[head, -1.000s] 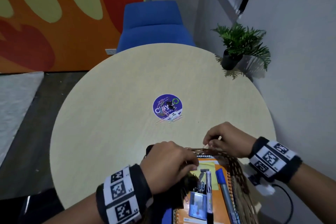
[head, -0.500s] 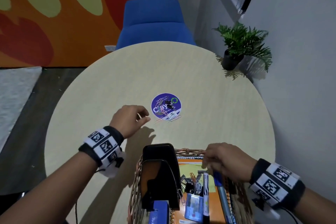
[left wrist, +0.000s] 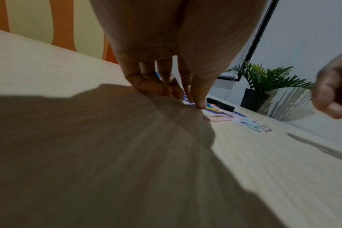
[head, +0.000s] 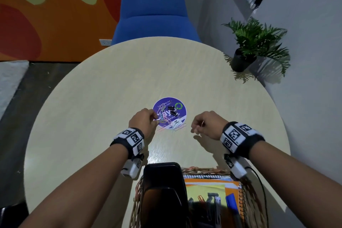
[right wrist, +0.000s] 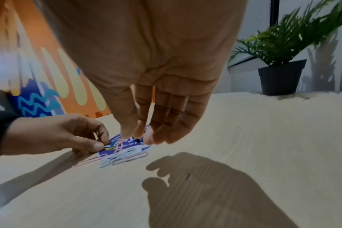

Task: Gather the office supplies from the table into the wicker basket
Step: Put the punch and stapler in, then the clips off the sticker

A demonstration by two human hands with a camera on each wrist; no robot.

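Both hands moved from basket [head: 246, 190] to far sticker [head: 169, 112], left hand [head: 143, 123] pinching paper clips [right wrist: 109, 146], right hand [head: 208, 125] loosely curled, empty, above tabletop [head: 92, 116].

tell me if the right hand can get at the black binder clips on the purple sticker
Probably yes: the right hand hovers apart, beside the purple sticker, with bare table between it and the black binder clips.

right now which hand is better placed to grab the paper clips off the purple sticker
Left. The left hand already has its fingertips down on the paper clips at the near-left edge of the purple sticker. The right hand hangs beside the pile, above the table, loosely curled and touching nothing.
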